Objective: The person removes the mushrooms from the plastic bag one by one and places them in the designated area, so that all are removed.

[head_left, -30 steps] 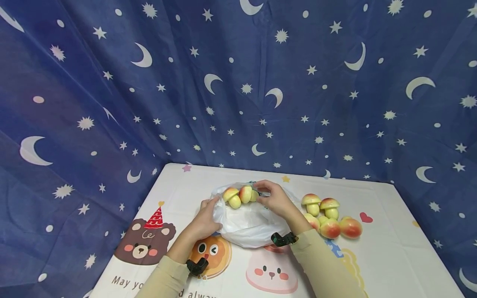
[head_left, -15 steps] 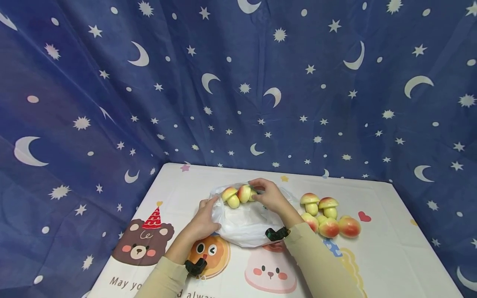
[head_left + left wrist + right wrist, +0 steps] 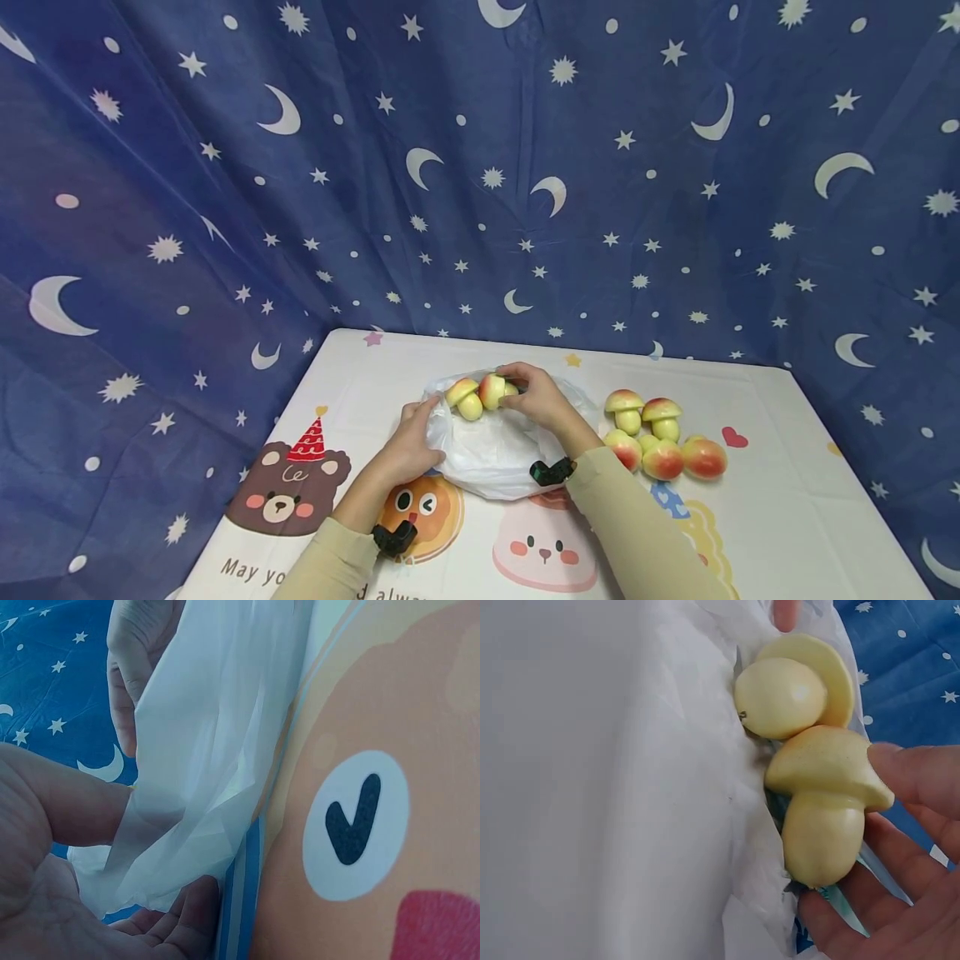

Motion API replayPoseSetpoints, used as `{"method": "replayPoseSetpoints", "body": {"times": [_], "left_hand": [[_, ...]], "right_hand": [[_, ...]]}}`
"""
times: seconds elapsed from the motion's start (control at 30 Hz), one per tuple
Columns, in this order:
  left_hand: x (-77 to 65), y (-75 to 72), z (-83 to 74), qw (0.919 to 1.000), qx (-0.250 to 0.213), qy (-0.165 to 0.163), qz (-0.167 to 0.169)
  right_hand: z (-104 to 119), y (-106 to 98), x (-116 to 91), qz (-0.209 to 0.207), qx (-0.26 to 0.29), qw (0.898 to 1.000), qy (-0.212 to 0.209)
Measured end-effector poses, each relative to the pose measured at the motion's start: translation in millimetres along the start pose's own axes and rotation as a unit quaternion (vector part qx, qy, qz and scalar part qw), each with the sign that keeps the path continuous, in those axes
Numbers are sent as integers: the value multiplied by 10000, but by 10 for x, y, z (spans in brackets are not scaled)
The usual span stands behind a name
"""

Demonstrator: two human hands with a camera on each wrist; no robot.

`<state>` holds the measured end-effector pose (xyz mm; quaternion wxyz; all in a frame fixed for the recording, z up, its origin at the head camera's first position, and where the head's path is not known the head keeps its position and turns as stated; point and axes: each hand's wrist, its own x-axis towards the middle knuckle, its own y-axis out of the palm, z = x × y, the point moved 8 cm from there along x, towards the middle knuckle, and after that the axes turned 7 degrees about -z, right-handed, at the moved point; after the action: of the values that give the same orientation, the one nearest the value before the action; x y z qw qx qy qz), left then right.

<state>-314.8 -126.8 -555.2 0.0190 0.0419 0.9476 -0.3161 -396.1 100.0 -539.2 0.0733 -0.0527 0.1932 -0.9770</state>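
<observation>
A white plastic bag (image 3: 487, 471) lies spread on the table with its mouth open towards me. My left hand (image 3: 409, 448) grips its left edge; in the left wrist view the thumb and fingers pinch the thin film (image 3: 202, 727). Two toy mushrooms, yellow with reddish caps, sit side by side at the bag's far rim. My right hand (image 3: 543, 404) holds the right-hand mushroom (image 3: 821, 802), thumb on the cap and fingers curled under the stem. The other mushroom (image 3: 787, 697) touches it, near the left fingertip.
To the right of the bag stand several more toy mushrooms (image 3: 663, 417) in a cluster, all yellow with red caps. The white tablecloth (image 3: 810, 517) carries printed cartoon figures. Behind the table hangs a blue curtain (image 3: 585, 275) with moons and stars.
My right hand has moved slightly left, and its thumb and fingers have come in round the right-hand mushroom. My left hand keeps its hold on the bag's edge.
</observation>
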Motion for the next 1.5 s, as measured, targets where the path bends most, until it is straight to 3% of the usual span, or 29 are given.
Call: {"method": "replayPoseSetpoints", "body": {"times": [0.63, 1.17, 1.5], "left_hand": [[6, 5, 4, 10000, 14, 42, -30], [0, 4, 3, 10000, 23, 43, -6], [18, 2, 5, 9999, -12, 107, -39]], "right_hand": [[-84, 2, -22, -328, -341, 9980, 422], [32, -78, -137, -85, -497, 9981, 342], [208, -158, -188, -148, -524, 9985, -15]]}}
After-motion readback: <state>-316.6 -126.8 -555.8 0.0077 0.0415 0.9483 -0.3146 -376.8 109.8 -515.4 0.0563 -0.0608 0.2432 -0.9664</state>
